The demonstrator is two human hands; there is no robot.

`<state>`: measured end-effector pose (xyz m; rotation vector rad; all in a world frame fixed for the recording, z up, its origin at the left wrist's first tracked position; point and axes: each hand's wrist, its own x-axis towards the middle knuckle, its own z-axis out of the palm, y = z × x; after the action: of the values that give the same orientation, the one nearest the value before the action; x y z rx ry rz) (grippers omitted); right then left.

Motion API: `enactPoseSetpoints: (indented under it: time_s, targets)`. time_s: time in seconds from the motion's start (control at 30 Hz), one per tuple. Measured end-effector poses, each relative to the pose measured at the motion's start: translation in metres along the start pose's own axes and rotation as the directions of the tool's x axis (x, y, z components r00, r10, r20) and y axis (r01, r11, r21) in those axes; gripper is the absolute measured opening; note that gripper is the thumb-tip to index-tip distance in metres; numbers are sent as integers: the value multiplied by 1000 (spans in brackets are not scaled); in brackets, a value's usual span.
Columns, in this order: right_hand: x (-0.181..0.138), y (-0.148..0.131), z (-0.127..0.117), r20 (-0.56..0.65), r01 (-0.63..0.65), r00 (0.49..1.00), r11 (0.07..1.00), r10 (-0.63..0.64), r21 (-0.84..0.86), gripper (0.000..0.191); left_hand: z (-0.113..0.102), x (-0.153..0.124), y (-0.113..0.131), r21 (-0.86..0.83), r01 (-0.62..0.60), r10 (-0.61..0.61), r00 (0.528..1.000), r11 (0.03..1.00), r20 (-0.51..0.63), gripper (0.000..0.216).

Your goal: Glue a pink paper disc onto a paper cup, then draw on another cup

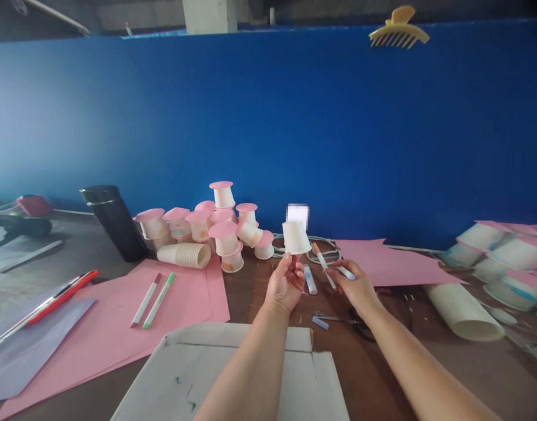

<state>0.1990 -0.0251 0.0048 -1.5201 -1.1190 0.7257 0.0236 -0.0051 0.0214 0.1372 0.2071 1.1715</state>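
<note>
My left hand [286, 285] is raised over the brown table and pinches the rim of an upturned white paper cup [296, 236]. My right hand [354, 285] is closed round two markers [324, 264], one with an orange tip and one with a light blue cap, held just right of the cup. A loose blue-capped marker [309, 279] lies on the table between my hands. Behind and to the left is a pile of white cups with pink paper discs [224, 225].
Pink paper sheets [119, 327] hold a red and a green marker [158, 299]. A stack of cups [184, 255] lies on its side by a black tumbler [114, 222]. A white cardboard box [233, 374] sits nearest me. A roll of white paper [463, 310] and more cups [509, 257] are at right. Scissors [353, 324] lie under my right wrist.
</note>
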Motion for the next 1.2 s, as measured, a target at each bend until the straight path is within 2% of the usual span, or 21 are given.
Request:
enactPoseSetpoints:
  time_s: [0.23, 0.63, 0.97, 1.2]
  targets:
    - [-4, 7, -3, 26, 103, 995, 955, -100, -278, 34, -2, 2, -4, 92, -13, 15, 1000, 996, -17, 11]
    - [-1, 16, -4, -3, 134, 989, 910, -147, -393, 36, -4, 3, -6, 120, -15, 18, 1000, 993, -25, 12]
    - [0, 18, -2, -12, 142, 987, 897, -162, -419, 39, -5, 3, -5, 138, -16, 23, 998, 990, -52, 11]
    - [-14, -1, 1, -42, 164, 976, 852, -212, -497, 35, -6, 4, -6, 117, -24, 28, 999, 993, -39, 10]
